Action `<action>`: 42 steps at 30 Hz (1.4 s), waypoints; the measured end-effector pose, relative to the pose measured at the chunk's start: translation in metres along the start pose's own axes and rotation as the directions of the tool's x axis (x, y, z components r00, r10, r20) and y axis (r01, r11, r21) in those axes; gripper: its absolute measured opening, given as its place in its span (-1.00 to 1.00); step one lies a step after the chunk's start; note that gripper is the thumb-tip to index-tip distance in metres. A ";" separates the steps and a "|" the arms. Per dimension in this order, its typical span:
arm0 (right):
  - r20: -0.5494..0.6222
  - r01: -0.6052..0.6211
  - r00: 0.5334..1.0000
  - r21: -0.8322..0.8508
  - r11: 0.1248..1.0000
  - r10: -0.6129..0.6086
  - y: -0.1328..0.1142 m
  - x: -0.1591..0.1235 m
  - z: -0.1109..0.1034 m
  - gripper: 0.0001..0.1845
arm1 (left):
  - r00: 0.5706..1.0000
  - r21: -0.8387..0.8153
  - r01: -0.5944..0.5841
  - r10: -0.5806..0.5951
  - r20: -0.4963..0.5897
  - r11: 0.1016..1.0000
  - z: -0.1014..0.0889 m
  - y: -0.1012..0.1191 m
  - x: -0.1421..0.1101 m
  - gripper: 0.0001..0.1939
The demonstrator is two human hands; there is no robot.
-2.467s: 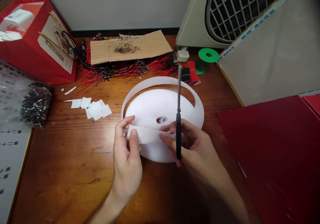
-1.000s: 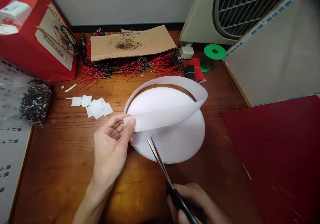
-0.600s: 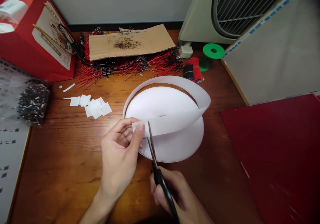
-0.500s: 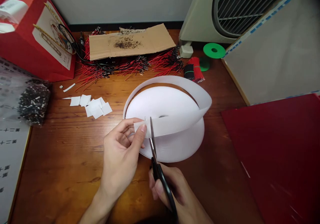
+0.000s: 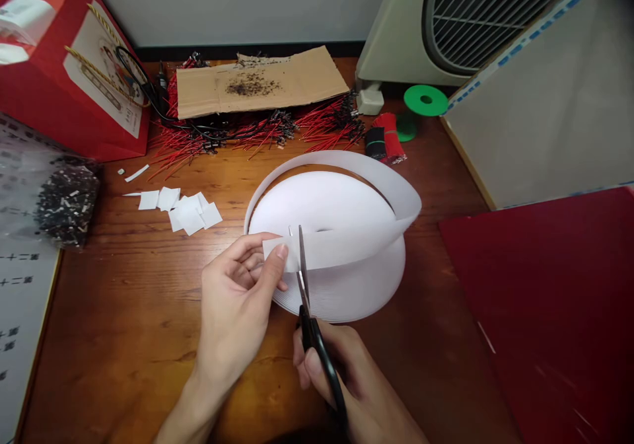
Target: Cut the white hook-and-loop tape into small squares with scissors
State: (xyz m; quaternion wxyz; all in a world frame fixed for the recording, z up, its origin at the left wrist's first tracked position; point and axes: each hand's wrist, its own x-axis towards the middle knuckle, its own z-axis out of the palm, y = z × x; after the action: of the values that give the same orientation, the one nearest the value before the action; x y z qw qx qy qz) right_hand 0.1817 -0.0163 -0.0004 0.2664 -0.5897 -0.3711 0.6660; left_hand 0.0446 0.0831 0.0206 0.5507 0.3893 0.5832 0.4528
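Fingers and thumb of the left hand (image 5: 235, 298) are closed on the end of the white strip (image 5: 341, 249), with the thumb laid on top. The black handles of the scissors (image 5: 317, 345) are gripped by the fingers of the right hand (image 5: 354, 365), and the strip is held between the slightly parted blades, just right of the left thumb. The strip is looped around above the roll (image 5: 317, 196), which is laid flat near the middle of the table (image 5: 139, 312). Left of the roll, white squares (image 5: 188, 216) are scattered, some overlapped. On the far side, red wires (image 5: 185, 147) are partly covered by cardboard (image 5: 302, 80). The red bag (image 5: 44, 100) is placed at far left, and the green reel (image 5: 416, 106) at far right.
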 end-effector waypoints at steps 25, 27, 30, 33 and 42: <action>0.007 0.109 0.994 -0.101 0.989 -0.109 0.005 0.003 0.004 -0.47 | 0.999 0.084 -0.023 0.027 -0.044 0.996 0.001 0.004 0.002 -0.89; 0.047 0.122 0.992 -0.081 0.989 -0.119 0.004 0.005 0.004 -0.50 | 0.999 0.098 -0.033 0.036 -0.029 0.995 0.000 0.005 0.001 -0.91; 0.061 0.130 0.990 -0.070 0.989 -0.126 0.003 0.008 0.003 -0.49 | 0.999 0.112 -0.037 0.037 -0.001 0.993 -0.001 0.006 0.001 -0.93; 0.070 0.145 0.988 -0.060 0.988 -0.141 0.004 0.008 0.003 -0.47 | 0.999 0.093 -0.050 0.050 0.006 0.994 -0.002 0.005 0.001 -0.93; 0.055 0.179 0.983 -0.059 0.982 -0.176 0.003 0.010 0.005 -0.47 | 1.000 0.057 -0.017 0.016 0.021 0.998 -0.006 0.001 0.002 -0.91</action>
State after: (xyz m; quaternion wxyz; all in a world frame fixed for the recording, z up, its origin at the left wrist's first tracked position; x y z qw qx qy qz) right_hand 0.1756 -0.0114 -0.0084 0.2965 -0.5458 -0.4499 0.6417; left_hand 0.0380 0.0852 0.0209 0.5413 0.4145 0.5871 0.4364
